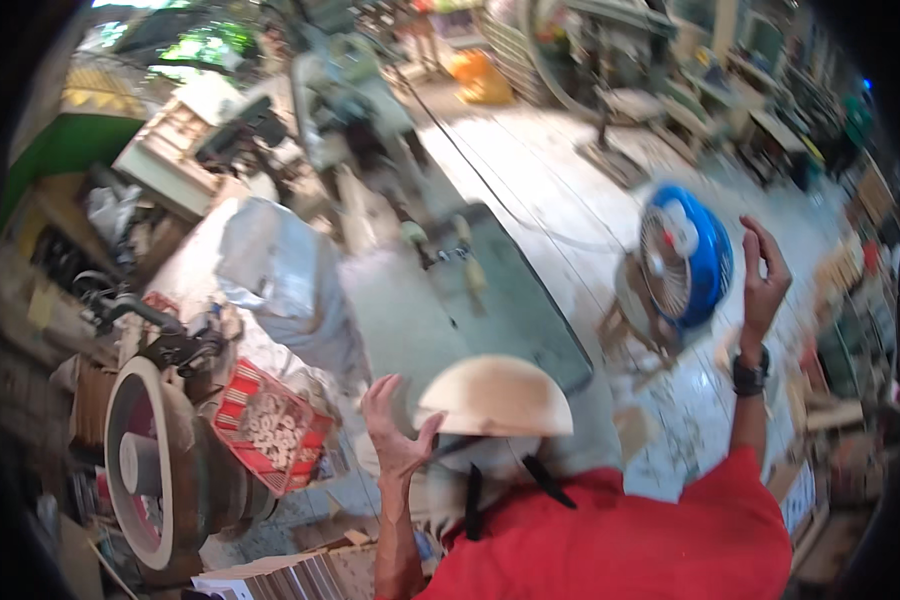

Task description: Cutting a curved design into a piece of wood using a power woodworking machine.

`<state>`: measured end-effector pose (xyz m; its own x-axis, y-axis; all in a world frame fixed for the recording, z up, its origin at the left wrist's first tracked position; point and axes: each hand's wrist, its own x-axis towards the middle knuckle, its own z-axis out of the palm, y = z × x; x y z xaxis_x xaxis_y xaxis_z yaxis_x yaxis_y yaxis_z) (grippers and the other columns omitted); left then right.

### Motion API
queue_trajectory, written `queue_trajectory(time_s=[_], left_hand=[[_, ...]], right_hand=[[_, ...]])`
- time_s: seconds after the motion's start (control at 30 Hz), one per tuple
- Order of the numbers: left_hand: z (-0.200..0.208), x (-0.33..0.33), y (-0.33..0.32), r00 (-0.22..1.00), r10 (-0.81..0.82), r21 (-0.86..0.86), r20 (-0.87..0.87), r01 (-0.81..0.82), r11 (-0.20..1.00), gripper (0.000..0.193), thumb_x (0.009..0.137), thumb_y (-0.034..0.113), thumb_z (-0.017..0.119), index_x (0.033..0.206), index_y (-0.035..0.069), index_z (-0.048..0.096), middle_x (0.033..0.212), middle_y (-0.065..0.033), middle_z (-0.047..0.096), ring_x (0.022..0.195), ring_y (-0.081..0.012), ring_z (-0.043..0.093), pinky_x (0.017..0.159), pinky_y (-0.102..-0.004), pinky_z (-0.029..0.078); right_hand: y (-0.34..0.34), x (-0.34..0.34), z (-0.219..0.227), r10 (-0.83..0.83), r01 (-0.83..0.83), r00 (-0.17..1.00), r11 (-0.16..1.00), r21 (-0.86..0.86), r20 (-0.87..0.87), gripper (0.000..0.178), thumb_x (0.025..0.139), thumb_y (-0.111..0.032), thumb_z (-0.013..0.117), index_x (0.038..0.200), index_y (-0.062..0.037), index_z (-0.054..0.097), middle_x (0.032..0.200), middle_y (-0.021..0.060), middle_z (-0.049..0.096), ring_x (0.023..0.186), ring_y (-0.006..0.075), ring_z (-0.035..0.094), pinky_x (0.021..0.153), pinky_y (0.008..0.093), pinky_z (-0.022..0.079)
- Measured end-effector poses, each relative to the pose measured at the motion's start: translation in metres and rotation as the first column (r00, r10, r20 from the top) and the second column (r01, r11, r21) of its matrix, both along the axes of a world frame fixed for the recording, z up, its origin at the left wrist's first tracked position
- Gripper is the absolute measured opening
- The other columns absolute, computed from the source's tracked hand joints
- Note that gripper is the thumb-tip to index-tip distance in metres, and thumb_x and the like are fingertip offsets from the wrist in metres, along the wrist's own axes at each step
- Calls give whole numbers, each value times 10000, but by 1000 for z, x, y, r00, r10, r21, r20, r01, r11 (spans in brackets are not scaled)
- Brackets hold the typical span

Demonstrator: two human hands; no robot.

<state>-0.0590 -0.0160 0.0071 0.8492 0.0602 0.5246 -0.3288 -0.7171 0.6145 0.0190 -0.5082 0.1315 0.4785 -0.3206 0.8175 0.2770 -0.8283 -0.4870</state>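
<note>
My left hand is raised, with thumb and fingers apart and nothing between them. Its thumb appears close to the left edge of a pale half-round shape with a brownish patch; I cannot tell what it is or whether they touch. Two black straps hang below that shape, over my red shirt. Farther out, my right hand is lifted with its fingers extended and no object in it, a dark watch on the wrist. Nearest to it is a round blue fan. A grey-green machine table extends in front of me.
A red-striped basket of small pale pieces stands left, beside a large wheel-shaped machine part. Pale sheeting covers something near the table. A dark cable crosses the tiled floor. Flat boards are stacked at lower left.
</note>
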Motion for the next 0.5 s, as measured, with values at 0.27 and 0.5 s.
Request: queue_trajectory(time_s=[0.27,0.5], left_hand=[[237,167,37,865,75,-345,496,117,931,250,1009,169,569,1118,-42,647,1006,-94,674,903,-147,633,830,-285,493],[319,349,50,935,-335,-256,112,353,900,499,923,332,659,1304,12,614,1102,-109,695,964,-169,665,843,-309,538]], right_hand=[[103,142,114,499,-565,808,807,-172,-313,311,932,-224,650,1106,29,704,927,177,741,777,193,711,713,294,547],[140,207,127,492,-610,785,720,-330,-377,311,932,-217,675,1143,10,700,936,138,752,774,175,720,688,296,553]])
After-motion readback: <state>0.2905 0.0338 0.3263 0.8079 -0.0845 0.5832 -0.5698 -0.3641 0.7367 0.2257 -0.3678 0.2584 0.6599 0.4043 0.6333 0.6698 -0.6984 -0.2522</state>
